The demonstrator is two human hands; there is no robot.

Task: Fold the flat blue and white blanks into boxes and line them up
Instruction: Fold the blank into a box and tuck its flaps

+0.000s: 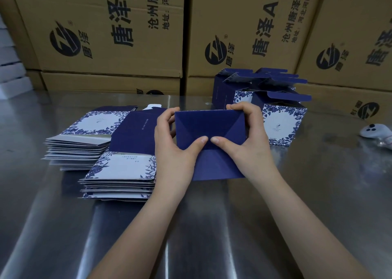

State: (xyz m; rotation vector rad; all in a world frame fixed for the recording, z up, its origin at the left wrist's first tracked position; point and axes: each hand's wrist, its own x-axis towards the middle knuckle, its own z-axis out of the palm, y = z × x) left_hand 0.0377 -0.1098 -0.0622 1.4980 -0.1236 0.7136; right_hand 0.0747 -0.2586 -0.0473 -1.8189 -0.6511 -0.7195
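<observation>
Progress: early, by the look of it. Both hands hold one box between them, its bottom face toward the camera. Left hand and right hand each curl fingers over its far edge, and the thumbs press the bottom flaps where they meet. Flaps look closed, probably close to locked. Just behind the right hand, a cluster of finished boxes stands upright with top flaps open; grouped, can't tell if it's a tidy row. Left of the left hand, two thick stacks of flat blanks sit on the worktop. Judgement: a handful done, most of the pile left. White controller lies well right of the right hand.
</observation>
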